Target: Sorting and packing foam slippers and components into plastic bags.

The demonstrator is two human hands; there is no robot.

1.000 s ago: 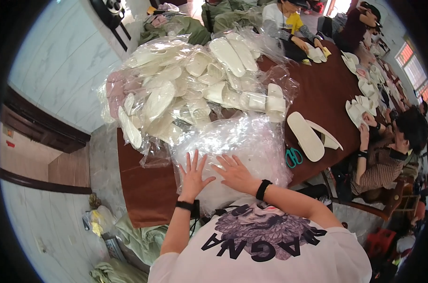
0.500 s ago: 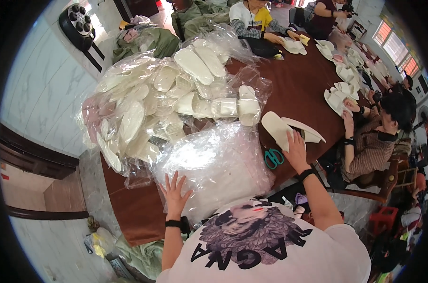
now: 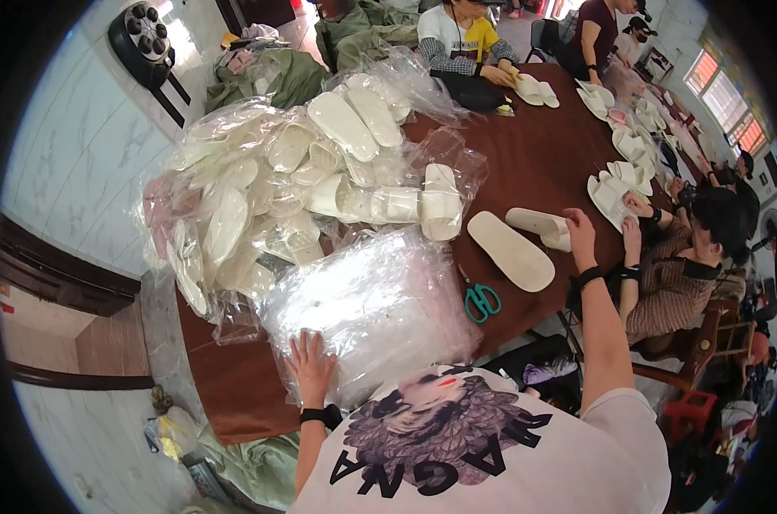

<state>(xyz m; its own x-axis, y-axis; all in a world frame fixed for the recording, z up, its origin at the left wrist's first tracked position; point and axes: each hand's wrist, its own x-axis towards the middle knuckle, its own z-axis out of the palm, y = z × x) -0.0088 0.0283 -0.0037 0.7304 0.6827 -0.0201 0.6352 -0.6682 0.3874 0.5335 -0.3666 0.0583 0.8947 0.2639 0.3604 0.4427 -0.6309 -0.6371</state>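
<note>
On the brown table, the right hand seems to close loosely on a cream slipper; grip it mid-sole, while the flat, spread left hand steadies the stack of clear bags.

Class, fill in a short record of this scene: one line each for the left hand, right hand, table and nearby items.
left hand: flat on the stack of clear bags, fingers spread
right hand: reaching to a white slipper, touching it
table: dark brown, long
nearby: second white slipper, green-handled scissors, bagged slipper pile
others: a seated person at the right
</note>
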